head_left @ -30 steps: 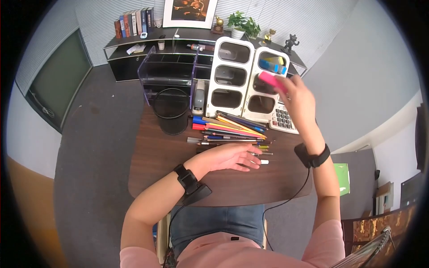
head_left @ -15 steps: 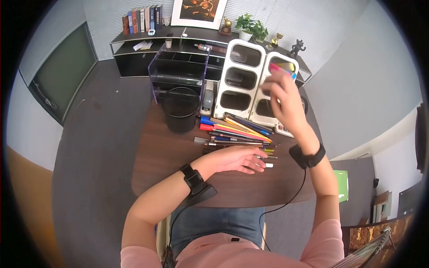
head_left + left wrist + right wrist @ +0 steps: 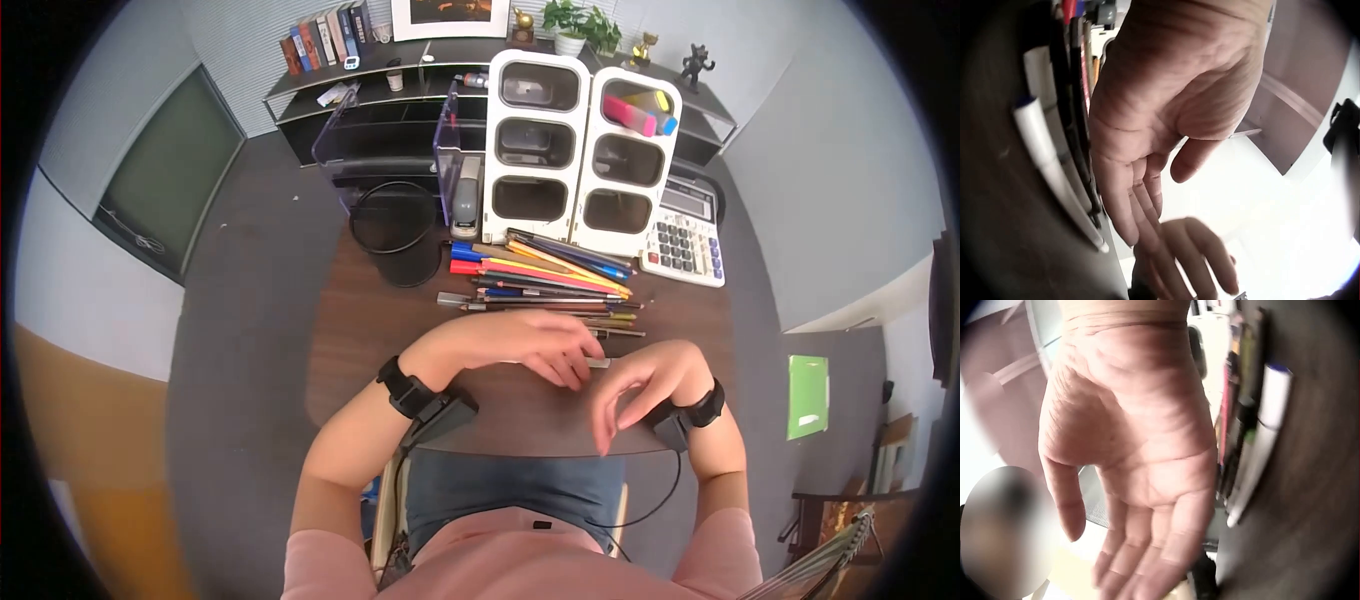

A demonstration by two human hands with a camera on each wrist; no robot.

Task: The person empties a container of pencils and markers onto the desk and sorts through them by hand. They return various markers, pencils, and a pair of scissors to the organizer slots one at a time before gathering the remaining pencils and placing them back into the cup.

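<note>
My left hand (image 3: 535, 345) lies over the near side of the pen pile, fingers loosely bent and holding nothing. To its right, near the table's front edge, my right hand (image 3: 655, 385) is empty with relaxed fingers. A white marker (image 3: 1044, 144) with a blue end lies on the table beside the hands in both wrist views, also seen as a white marker (image 3: 1266, 419). Pens and pencils (image 3: 545, 275) lie in a pile behind the left hand. In the right organizer's (image 3: 630, 165) top compartment stand a pink highlighter (image 3: 630, 115), a yellow one (image 3: 650, 100) and a blue one (image 3: 664, 124).
A second white organizer (image 3: 578, 165) with three compartments stands left of the first. Further left are a stapler (image 3: 466, 200), a black mesh pen cup (image 3: 408, 255) and a clear-sided tray rack (image 3: 380, 150). A calculator (image 3: 685, 245) stands at the right.
The pink highlighter has gone from my right hand into the top compartment. The right hand has come back down toward the table's front edge, close to the left hand. The head view has shifted slightly.
</note>
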